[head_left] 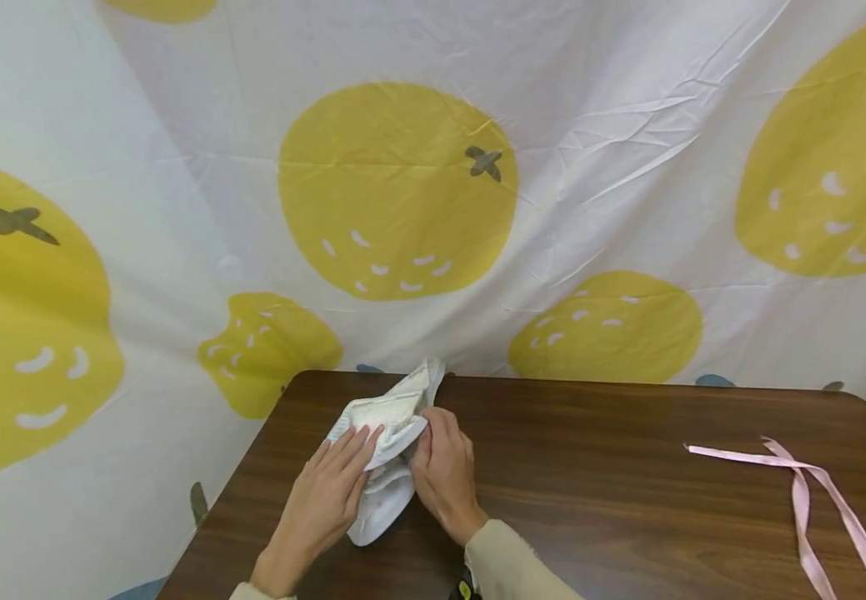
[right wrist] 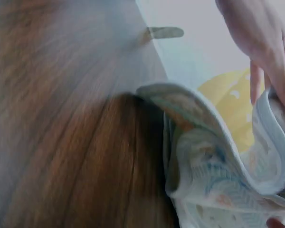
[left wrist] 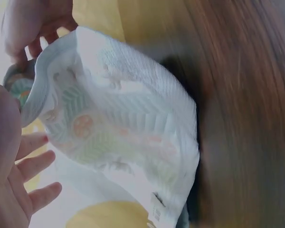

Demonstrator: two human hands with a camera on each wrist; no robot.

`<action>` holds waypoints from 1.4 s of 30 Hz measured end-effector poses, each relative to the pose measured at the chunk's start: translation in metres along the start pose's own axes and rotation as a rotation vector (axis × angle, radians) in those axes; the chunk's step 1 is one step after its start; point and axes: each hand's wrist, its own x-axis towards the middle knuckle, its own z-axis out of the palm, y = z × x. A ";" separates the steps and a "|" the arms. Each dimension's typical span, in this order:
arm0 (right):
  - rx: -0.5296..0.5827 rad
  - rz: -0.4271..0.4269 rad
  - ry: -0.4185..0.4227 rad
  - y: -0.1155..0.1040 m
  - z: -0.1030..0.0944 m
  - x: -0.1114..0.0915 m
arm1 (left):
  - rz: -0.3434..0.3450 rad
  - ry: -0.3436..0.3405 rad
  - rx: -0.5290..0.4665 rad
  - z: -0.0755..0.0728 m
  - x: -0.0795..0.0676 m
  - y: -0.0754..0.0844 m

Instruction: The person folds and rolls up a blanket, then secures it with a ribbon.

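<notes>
A white disposable diaper (head_left: 391,412), printed with leaves and mushrooms on its outside, is bunched and partly unfolded above the left part of the table. My left hand (head_left: 327,487) holds its near-left edge, with long fingers over the padded inside. My right hand (head_left: 443,467) grips the edge on the right side, thumb toward the middle. In the left wrist view the diaper's printed outside (left wrist: 118,118) faces the camera, and its rim passes between both hands. The right wrist view shows the curled rim (right wrist: 223,133), with the left hand (right wrist: 263,42) at its upper end.
The dark wood-grain table (head_left: 590,483) has rounded far corners. A pink ribbon (head_left: 800,465) lies crossed over itself at the right. Right behind the table hangs a white cloth (head_left: 590,200) with yellow fruit prints.
</notes>
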 end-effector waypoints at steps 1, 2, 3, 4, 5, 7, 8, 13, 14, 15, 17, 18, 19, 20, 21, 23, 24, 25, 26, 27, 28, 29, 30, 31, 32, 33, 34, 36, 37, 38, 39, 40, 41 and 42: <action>0.038 0.014 -0.003 -0.001 -0.001 0.001 | 0.004 0.013 -0.009 0.002 0.000 0.001; 0.074 0.028 -0.010 -0.002 -0.002 0.001 | 0.005 0.020 -0.025 0.003 0.000 0.002; 0.107 0.040 -0.020 -0.003 -0.002 0.001 | 0.006 0.025 -0.041 0.004 0.000 0.003; 0.138 0.045 -0.027 -0.003 -0.003 0.001 | 0.005 0.025 -0.056 0.006 0.001 0.003; 0.171 0.047 -0.036 -0.002 -0.003 0.000 | 0.001 0.023 -0.081 0.007 0.000 0.004; 0.218 0.043 -0.052 0.000 -0.003 -0.002 | -0.016 0.012 -0.140 0.009 -0.001 0.006; 0.242 0.042 -0.063 0.001 -0.003 -0.003 | -0.026 0.007 -0.165 0.011 -0.001 0.007; 0.354 0.169 -0.155 0.012 -0.001 -0.010 | -0.080 -0.007 -0.256 0.012 0.000 0.013; 0.346 0.223 -0.174 0.016 0.000 -0.012 | -0.092 0.002 -0.267 0.012 0.001 0.014; 0.336 0.279 -0.202 0.019 0.000 -0.013 | -0.106 0.015 -0.278 0.011 0.002 0.015; 0.297 0.379 -0.253 0.027 0.000 -0.016 | -0.135 0.046 -0.296 0.010 0.004 0.017; 0.279 0.414 -0.276 0.030 0.000 -0.017 | -0.145 0.069 -0.301 0.010 0.004 0.017; 0.261 0.445 -0.298 0.033 -0.001 -0.017 | -0.151 0.095 -0.297 0.010 0.005 0.018; 0.250 0.451 -0.309 0.034 -0.002 -0.017 | -0.156 0.117 -0.293 0.011 0.005 0.018; 0.255 0.448 -0.313 0.035 -0.003 -0.017 | -0.157 0.137 -0.285 0.011 0.005 0.019; 0.264 0.410 -0.280 0.034 -0.007 -0.014 | -0.157 0.157 -0.287 0.014 0.006 0.022; 0.276 0.384 -0.254 0.032 -0.009 -0.012 | -0.155 0.151 -0.271 0.015 0.006 0.024; 0.284 0.351 -0.225 0.031 -0.011 -0.010 | -0.159 0.137 -0.256 0.017 0.006 0.026; 0.293 0.318 -0.199 0.029 -0.013 -0.008 | -0.167 0.118 -0.241 0.019 0.005 0.029; 0.299 0.285 -0.176 0.028 -0.016 -0.006 | -0.178 0.096 -0.220 0.021 0.005 0.031; 0.301 0.252 -0.155 0.027 -0.017 -0.004 | -0.192 0.073 -0.206 0.023 0.004 0.033; 0.296 0.214 -0.135 0.027 -0.019 -0.002 | -0.209 0.048 -0.186 0.024 0.003 0.035; 0.292 0.178 -0.120 0.028 -0.022 0.000 | -0.224 0.026 -0.177 0.024 0.002 0.036; 0.270 0.135 -0.105 0.030 -0.025 0.003 | -0.243 0.019 -0.189 0.024 0.001 0.037; 0.248 0.090 -0.093 0.032 -0.028 0.006 | -0.261 0.018 -0.203 0.023 0.000 0.037; 0.228 0.046 -0.085 0.036 -0.032 0.009 | -0.278 0.021 -0.215 0.022 0.000 0.037; 0.200 -0.004 -0.074 0.040 -0.036 0.013 | -0.291 0.028 -0.232 0.020 0.000 0.036; 0.154 -0.103 -0.061 0.050 -0.047 0.022 | -0.306 0.050 -0.255 0.017 0.000 0.032; 0.128 -0.155 -0.055 0.055 -0.053 0.026 | -0.306 0.066 -0.257 0.016 0.000 0.030; 0.110 -0.200 -0.056 0.060 -0.060 0.030 | -0.304 0.079 -0.251 0.015 0.000 0.027; 0.093 -0.239 -0.063 0.065 -0.066 0.033 | -0.293 0.099 -0.242 0.015 0.000 0.025; 0.075 -0.275 -0.076 0.069 -0.074 0.036 | -0.280 0.120 -0.232 0.015 0.000 0.022; 0.064 -0.305 -0.092 0.071 -0.082 0.039 | -0.272 0.136 -0.222 0.015 -0.001 0.019; 0.048 -0.333 -0.115 0.074 -0.090 0.041 | -0.255 0.156 -0.207 0.016 0.000 0.017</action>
